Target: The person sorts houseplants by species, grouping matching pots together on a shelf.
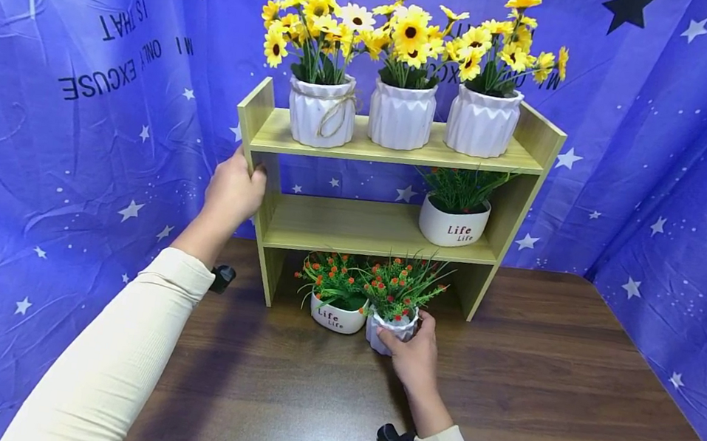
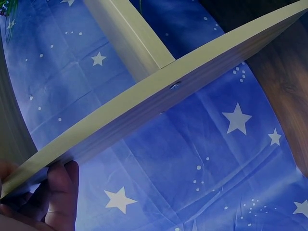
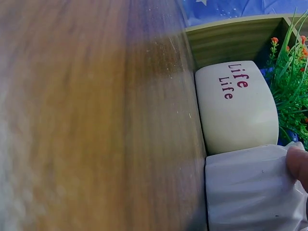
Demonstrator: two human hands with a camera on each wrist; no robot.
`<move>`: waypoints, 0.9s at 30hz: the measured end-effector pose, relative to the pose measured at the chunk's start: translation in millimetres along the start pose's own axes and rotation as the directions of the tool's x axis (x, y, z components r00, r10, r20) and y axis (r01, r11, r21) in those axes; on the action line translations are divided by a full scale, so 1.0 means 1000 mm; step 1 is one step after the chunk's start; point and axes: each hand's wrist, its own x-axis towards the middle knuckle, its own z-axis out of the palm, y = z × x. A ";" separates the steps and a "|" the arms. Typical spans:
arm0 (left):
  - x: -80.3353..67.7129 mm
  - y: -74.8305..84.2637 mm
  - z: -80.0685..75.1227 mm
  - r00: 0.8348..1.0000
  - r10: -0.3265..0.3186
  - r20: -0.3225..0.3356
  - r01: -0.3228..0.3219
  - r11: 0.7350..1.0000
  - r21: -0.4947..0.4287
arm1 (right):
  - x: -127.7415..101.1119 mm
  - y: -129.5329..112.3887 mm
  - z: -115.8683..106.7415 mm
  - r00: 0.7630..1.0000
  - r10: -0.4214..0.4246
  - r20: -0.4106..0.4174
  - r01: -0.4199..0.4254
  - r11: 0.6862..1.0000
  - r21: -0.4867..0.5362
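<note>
My left hand grips the left side panel of a light wooden shelf; in the left wrist view the fingers curl round that panel's edge. Low at the front, my right hand holds a white ribbed flowerpot with orange-flowered greenery by its rim, thumb at the front. In the right wrist view this ribbed pot rests on the table against a smooth white "Life" planter. That planter stands under the shelf's bottom board, left of the ribbed pot.
On the top board stand three white pots of yellow flowers, left, middle and right. Another "Life" planter sits at the right of the middle board. A blue star-printed curtain surrounds the brown wooden table.
</note>
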 end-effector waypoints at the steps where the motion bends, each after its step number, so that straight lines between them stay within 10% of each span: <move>1: 0.000 0.000 0.000 1.000 0.002 -0.002 -0.002 1.000 0.001 | 0.000 0.000 0.000 1.000 0.002 -0.003 -0.002 1.000 -0.004; 27: 0.000 -0.001 0.001 1.000 0.014 -0.013 -0.014 1.000 0.003 | 0.001 0.001 -0.003 0.999 0.016 -0.031 -0.014 0.999 0.052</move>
